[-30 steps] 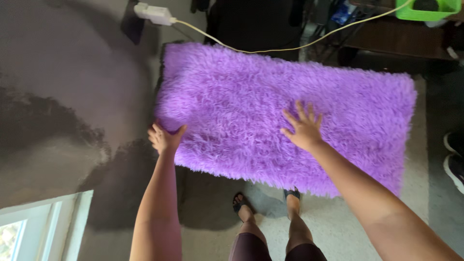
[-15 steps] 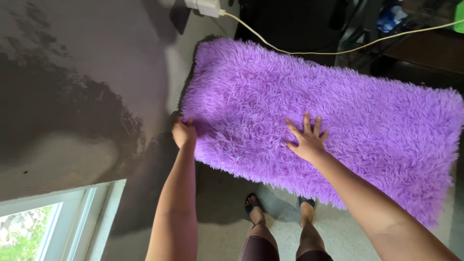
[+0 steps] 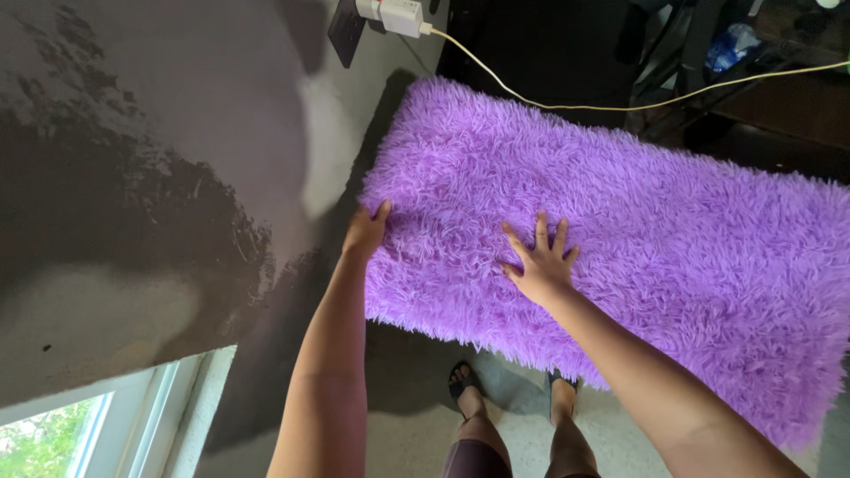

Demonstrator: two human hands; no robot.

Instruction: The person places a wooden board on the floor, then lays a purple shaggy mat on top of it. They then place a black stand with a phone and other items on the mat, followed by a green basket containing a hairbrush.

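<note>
A shaggy purple rug lies spread over a raised surface in front of me. My left hand is at the rug's left edge, thumb on the fur, fingers curled around the border. My right hand lies flat on the fur near the middle-left, fingers spread, holding nothing.
A stained dark wall fills the left side, with a window frame at the bottom left. A white plug adapter sits in a wall socket; its cream cable runs right behind the rug. My sandalled feet stand on the speckled floor.
The view shifted so the rug sits further right. My left hand moved up along the rug's left edge, its thumb now on the fur. My right hand slid slightly left, staying flat.
</note>
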